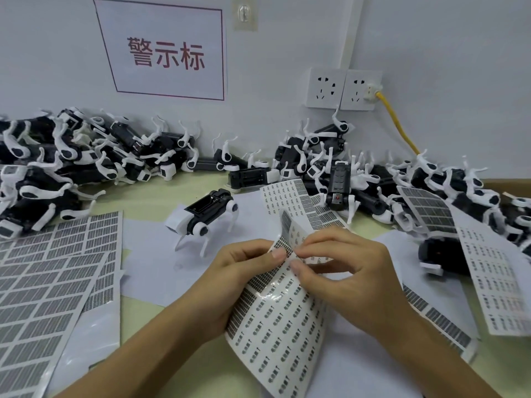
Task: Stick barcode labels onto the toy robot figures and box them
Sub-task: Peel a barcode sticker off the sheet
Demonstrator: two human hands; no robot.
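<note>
Label print (pixel 283 326) too small, blurred

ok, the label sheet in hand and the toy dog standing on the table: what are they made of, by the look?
Label sheet: looks like glossy release paper or film carrying printed stickers. It curls freely between the left hand and right hand and shows glare streaks.
Toy robot figure: likely moulded plastic, with a dark, slightly shiny body and matte white head and thin legs. Paint or bare resin cannot be told.

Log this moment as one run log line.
step: peeling label | left hand: holds label sheet | right hand: pinches sheet's folded edge | toy robot: standing beyond sheet, untouched
</note>
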